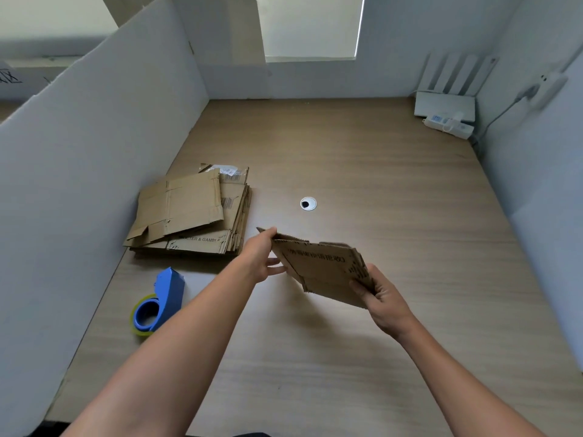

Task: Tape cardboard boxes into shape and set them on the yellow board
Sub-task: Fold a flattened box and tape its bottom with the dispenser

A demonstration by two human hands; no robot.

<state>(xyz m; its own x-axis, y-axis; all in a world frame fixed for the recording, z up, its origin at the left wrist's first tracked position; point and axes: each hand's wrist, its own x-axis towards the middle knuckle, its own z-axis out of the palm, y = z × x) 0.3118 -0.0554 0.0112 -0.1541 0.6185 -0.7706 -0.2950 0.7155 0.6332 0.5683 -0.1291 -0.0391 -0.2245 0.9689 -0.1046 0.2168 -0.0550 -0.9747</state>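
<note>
My right hand (383,298) has its fingers (359,287) clamped on the near right corner of a flattened cardboard box (325,269), thumb on the printed face, the rest hidden behind it. My left hand (263,257) pinches the far left corner of the same box — thumb on top at the edge, fingers curled underneath, closed on the cardboard. The box is held off the desk (362,171), tilted, far edge higher, printed side facing me; its text is not readable. Its shadow falls on the wood just below. Left of my left hand, near but not touching, lies a stack of flattened boxes (192,216) against the white partition (79,171), top sheet skewed across the ones beneath, a shipping label showing at the far end. Nearer to me along that partition sits a blue tape dispenser (159,302) with a roll of tape in it, resting on the desk, apart from the stack. Beyond the held box — a round cable grommet (308,203) set in the desktop. Far right corner: a white router (446,104) with upright antennas and a power strip (449,125) just in front of it.
</note>
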